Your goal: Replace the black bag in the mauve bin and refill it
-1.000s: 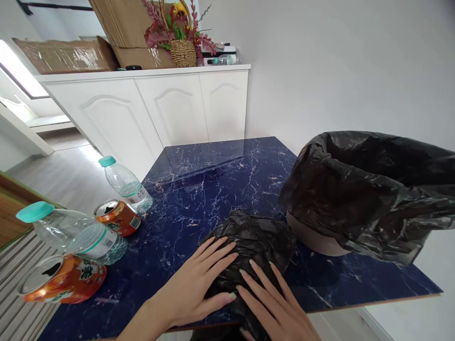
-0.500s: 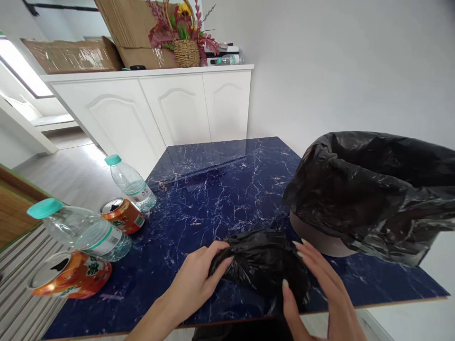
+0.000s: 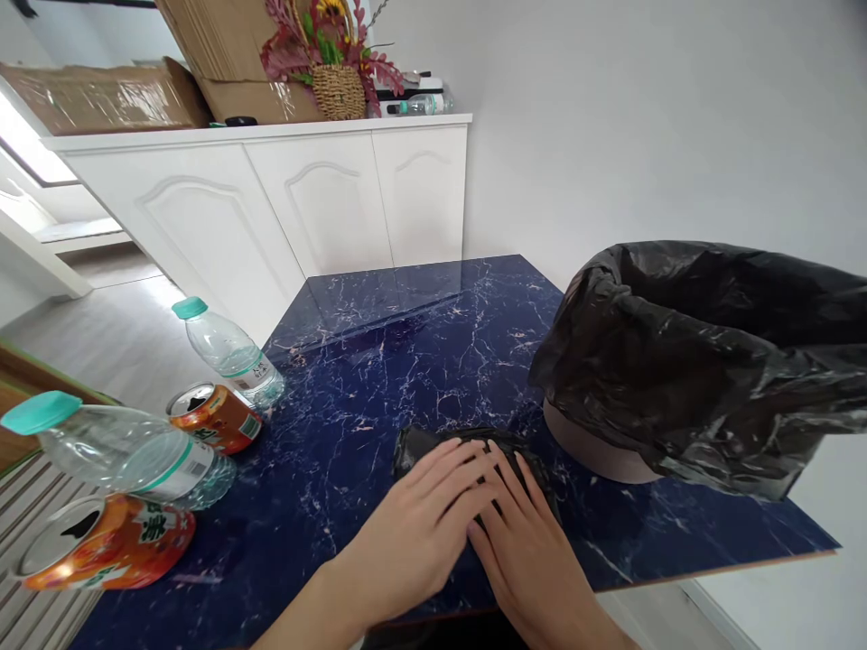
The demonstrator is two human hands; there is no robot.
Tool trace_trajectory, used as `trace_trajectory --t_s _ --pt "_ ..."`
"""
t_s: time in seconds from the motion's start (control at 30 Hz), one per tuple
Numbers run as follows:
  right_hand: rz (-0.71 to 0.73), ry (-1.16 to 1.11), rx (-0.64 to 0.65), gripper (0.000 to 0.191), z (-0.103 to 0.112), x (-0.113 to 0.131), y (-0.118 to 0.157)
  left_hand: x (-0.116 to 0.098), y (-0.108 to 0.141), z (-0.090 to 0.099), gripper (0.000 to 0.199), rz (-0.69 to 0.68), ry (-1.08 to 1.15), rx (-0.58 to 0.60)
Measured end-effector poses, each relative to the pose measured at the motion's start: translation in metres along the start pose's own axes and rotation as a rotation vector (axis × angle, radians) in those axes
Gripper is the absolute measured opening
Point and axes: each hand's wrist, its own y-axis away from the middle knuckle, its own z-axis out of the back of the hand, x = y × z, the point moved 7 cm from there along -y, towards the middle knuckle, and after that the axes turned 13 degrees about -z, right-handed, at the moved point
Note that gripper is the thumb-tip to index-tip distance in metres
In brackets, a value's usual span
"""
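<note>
On the blue marbled tabletop (image 3: pixel 379 397) lies a bunched black plastic bag (image 3: pixel 414 442), mostly covered by my hands. My left hand (image 3: pixel 426 524) rests on top of it, palm down, fingers stretched out. My right hand (image 3: pixel 525 542) lies against it from the other side, fingers extended. The fingertips of both hands meet and overlap over the bag. To the right stands a bin (image 3: pixel 596 447) lined with a black bag (image 3: pixel 677 352), its mouth spread wide and folded over the rim.
Along the table's left side stand two clear bottles with teal caps, the nearer bottle (image 3: pixel 155 460) and the farther bottle (image 3: pixel 234 357), plus two orange cans, the nearer can (image 3: pixel 135 542) and the farther can (image 3: pixel 220 420). Behind is a white cabinet (image 3: pixel 325 199) bearing cardboard boxes (image 3: pixel 108 97) and a flower basket (image 3: pixel 339 90).
My right hand has moved left onto the bag and now meets my left hand, which has shifted from pinching the bag's left end to lying flat on top. The bag looks more compact.
</note>
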Motion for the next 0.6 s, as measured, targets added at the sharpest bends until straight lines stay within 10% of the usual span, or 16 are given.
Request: trace_trajectory --t_s 0.2,0.6 --pt "-0.005 0.023 0.014 0.073 0.0 -0.008 0.0 0.013 0.008 -0.037 0.074 0.143 0.033 0.223" --pt "-0.017 0.062 0.125 0.07 0.003 -0.028 -0.004 0.027 0.023 -0.05 0.072 0.292 0.125 0.283"
